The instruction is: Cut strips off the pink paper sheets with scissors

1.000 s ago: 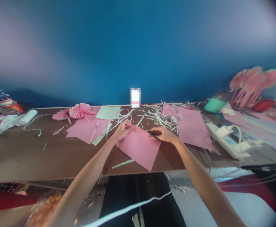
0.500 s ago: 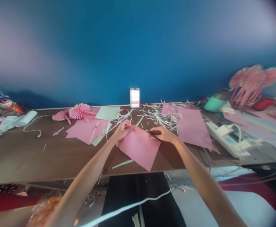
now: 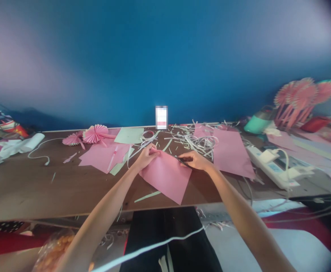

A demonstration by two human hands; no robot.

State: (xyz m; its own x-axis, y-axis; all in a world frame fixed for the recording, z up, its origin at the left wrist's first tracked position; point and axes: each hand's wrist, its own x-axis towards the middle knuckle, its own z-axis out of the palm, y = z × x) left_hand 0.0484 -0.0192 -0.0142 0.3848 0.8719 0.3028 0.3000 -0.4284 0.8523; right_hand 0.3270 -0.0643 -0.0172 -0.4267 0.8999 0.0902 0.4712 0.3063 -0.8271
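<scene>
My left hand (image 3: pixel 147 155) pinches the upper left corner of a pink sheet of paper (image 3: pixel 168 177). The sheet slants over the front part of the table, one corner pointing toward me. In my right hand (image 3: pixel 194 160) is a pair of dark scissors (image 3: pixel 182 161), its fingers closed round the handles. The blades lie along the sheet's upper right edge; how far they are apart is too small to tell. A pale paper strip (image 3: pixel 147 196) rests just below the sheet.
Cut paper strips (image 3: pixel 201 139) are heaped behind my hands. More pink paper (image 3: pixel 231 153) lies to the right, beside a white power strip (image 3: pixel 270 166) with cables. Pink folded paper fans (image 3: pixel 95 134) sit at left. A phone (image 3: pixel 161 118) stands against the blue wall (image 3: pixel 165 68).
Almost nothing differs. My right hand and the scissors have shifted very slightly along the paper's edge; the left hand keeps its place.
</scene>
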